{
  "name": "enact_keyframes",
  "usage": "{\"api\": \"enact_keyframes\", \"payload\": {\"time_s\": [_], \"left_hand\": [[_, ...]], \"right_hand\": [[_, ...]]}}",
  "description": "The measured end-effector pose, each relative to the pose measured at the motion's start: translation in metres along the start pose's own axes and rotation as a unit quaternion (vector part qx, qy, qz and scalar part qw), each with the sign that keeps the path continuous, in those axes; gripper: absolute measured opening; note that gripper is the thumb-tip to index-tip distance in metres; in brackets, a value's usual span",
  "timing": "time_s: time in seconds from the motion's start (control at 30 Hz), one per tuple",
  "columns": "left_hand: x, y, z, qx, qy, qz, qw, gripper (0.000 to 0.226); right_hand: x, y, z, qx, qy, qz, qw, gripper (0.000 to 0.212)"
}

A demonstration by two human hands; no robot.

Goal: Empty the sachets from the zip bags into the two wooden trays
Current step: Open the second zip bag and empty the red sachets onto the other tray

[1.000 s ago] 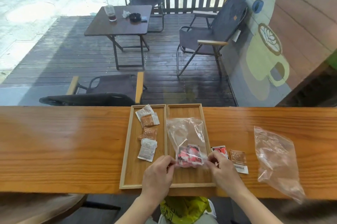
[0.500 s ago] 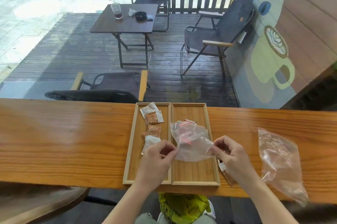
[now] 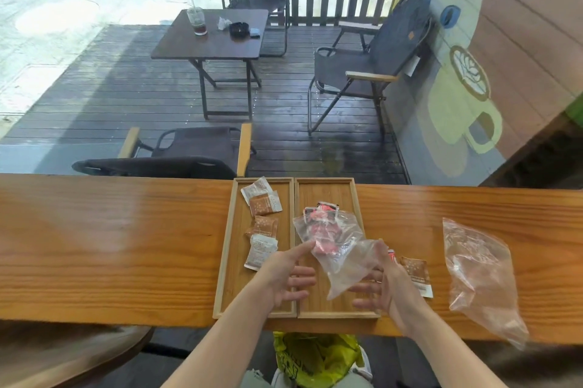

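Note:
Two wooden trays lie side by side on the counter. The left tray (image 3: pixel 227 245) holds several brown and white sachets (image 3: pixel 263 225). Over the right tray (image 3: pixel 328 193) a clear zip bag (image 3: pixel 344 261) hangs tilted with its mouth pointing away from me, and red sachets (image 3: pixel 320 222) are sliding out of its far end. My left hand (image 3: pixel 284 277) pinches the bag's left edge with thumb and forefinger, the other fingers spread. My right hand (image 3: pixel 386 288) grips the bag's right edge.
A brown sachet (image 3: pixel 416 274) and a red sachet (image 3: pixel 392 256) lie on the counter (image 3: pixel 126 245) right of the trays. A second, crumpled zip bag (image 3: pixel 476 271) lies farther right. A yellow bag (image 3: pixel 312 359) sits below the counter's near edge.
The zip bag was turned over from lying flat on the right tray, so the red sachets moved from its near end to the far end and now slip out. Both hands dropped nearer.

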State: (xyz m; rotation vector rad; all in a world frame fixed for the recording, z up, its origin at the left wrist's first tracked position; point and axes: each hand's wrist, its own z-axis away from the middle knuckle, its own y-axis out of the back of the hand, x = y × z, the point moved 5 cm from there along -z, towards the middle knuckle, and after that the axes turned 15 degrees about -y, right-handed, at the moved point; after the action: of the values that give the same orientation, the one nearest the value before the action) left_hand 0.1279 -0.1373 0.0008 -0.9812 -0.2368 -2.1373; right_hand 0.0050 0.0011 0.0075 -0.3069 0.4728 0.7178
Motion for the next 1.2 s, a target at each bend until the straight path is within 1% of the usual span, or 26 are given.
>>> {"api": "enact_keyframes", "payload": {"time_s": [0.1, 0.17, 0.2, 0.27, 0.37, 0.4, 0.43, 0.53, 0.67, 0.73, 0.8, 0.9, 0.93, 1.03, 1.2], "left_hand": [[0.004, -0.006, -0.004, 0.016, -0.006, -0.011, 1.000, 0.070], [0.001, -0.011, -0.007, 0.015, 0.015, 0.022, 1.000, 0.067], [0.000, -0.015, -0.007, 0.010, 0.024, 0.033, 0.999, 0.066], [-0.003, -0.020, -0.009, 0.008, 0.024, 0.026, 0.999, 0.057], [-0.005, -0.022, -0.013, 0.041, -0.001, 0.016, 0.999, 0.020], [-0.004, -0.022, -0.013, 0.053, -0.009, 0.016, 0.998, 0.013], [-0.004, -0.021, -0.013, 0.063, -0.015, 0.013, 0.998, 0.011], [0.003, -0.019, -0.009, 0.087, -0.033, 0.003, 0.996, 0.017], [0.028, -0.017, 0.006, 0.103, -0.081, 0.023, 0.991, 0.021], [0.042, -0.017, 0.015, 0.099, -0.100, 0.067, 0.988, 0.024], [0.054, -0.019, 0.024, 0.082, -0.089, 0.132, 0.984, 0.026], [0.065, -0.022, 0.031, 0.042, -0.053, 0.230, 0.971, 0.039], [0.067, -0.023, 0.033, 0.034, -0.045, 0.248, 0.967, 0.040], [0.068, -0.028, 0.039, 0.017, -0.024, 0.273, 0.962, 0.029], [0.057, -0.035, 0.043, 0.006, 0.004, 0.267, 0.964, 0.031]], "right_hand": [[-0.010, 0.000, -0.007, 0.001, -0.004, -0.037, 0.999, 0.063], [-0.016, 0.002, -0.011, 0.000, -0.014, -0.053, 0.998, 0.067], [-0.018, 0.002, -0.011, -0.003, -0.014, -0.044, 0.999, 0.061], [-0.020, 0.001, -0.011, -0.012, -0.009, 0.009, 1.000, 0.038], [-0.019, -0.002, -0.010, -0.031, -0.009, 0.082, 0.996, 0.020], [-0.019, -0.003, -0.010, -0.031, -0.011, 0.089, 0.995, 0.013], [-0.018, -0.004, -0.010, -0.025, -0.011, 0.092, 0.995, 0.009], [-0.023, -0.008, -0.006, -0.012, 0.005, 0.088, 0.996, 0.010], [-0.046, -0.016, 0.017, 0.001, 0.063, 0.103, 0.993, 0.030], [-0.062, -0.018, 0.030, 0.002, 0.091, 0.091, 0.992, 0.033], [-0.075, -0.018, 0.042, 0.010, 0.102, 0.071, 0.992, 0.034], [-0.089, -0.017, 0.052, 0.020, 0.104, 0.053, 0.993, 0.039], [-0.092, -0.017, 0.054, 0.020, 0.103, 0.055, 0.993, 0.040], [-0.093, -0.011, 0.057, 0.020, 0.093, 0.068, 0.993, 0.039], [-0.080, -0.001, 0.055, 0.016, 0.058, 0.074, 0.995, 0.028]]}}
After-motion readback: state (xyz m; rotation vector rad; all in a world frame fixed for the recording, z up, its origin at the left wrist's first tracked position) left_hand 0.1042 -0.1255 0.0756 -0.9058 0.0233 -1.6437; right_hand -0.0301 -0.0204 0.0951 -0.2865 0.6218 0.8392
